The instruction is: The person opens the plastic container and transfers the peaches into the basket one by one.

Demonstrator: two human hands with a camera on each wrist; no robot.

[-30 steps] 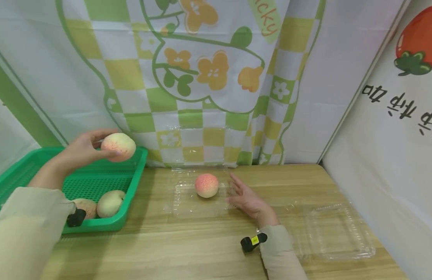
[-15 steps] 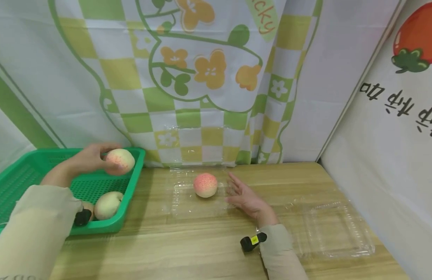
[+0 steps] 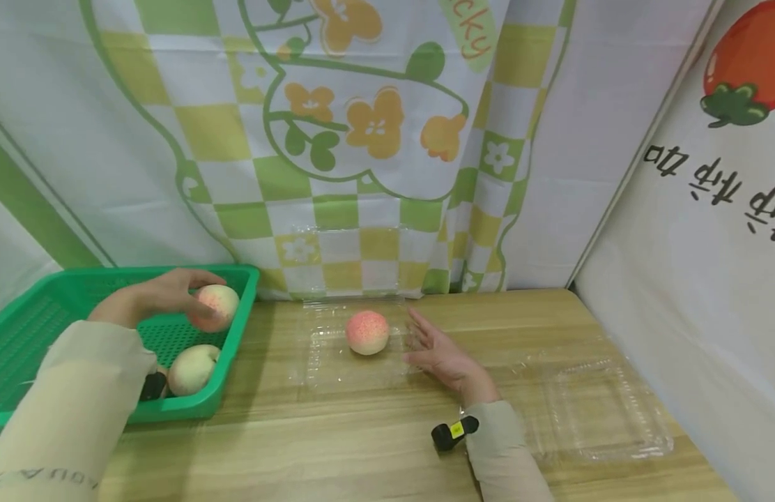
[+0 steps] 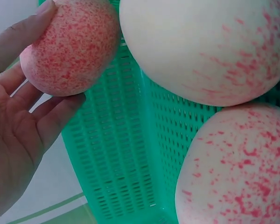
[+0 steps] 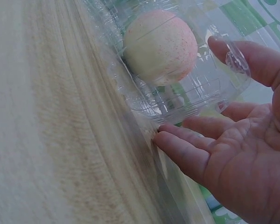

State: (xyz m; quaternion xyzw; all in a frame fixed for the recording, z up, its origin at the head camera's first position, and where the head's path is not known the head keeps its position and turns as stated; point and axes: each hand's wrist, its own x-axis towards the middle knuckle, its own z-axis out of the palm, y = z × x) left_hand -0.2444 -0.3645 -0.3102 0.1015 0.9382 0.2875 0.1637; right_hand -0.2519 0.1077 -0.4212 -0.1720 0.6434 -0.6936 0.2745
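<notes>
My left hand (image 3: 164, 291) grips a pink-speckled peach (image 3: 219, 307) low over the right part of the green basket (image 3: 227, 348). The left wrist view shows its thumb and fingers around that peach (image 4: 74, 51). Two other peaches lie in the basket: a pale one (image 3: 193, 369) and another (image 4: 238, 172) mostly hidden in the head view. A clear plastic clamshell box (image 3: 325, 373) stands with its lid raised against the curtain, one peach (image 3: 367, 332) inside. My right hand (image 3: 442, 357), fingers spread and nearly straight, is at the box's right side, its thumb by the clear rim.
A second clear plastic box (image 3: 607, 411) sits on the wooden table (image 3: 300, 446) at the right. A patterned curtain (image 3: 356, 188) hangs along the table's back edge, and a white printed wall sheet (image 3: 707, 279) on the right.
The left hand has lowered the peach from above the basket's back rim to down inside the basket. The right hand has stayed beside the box.
</notes>
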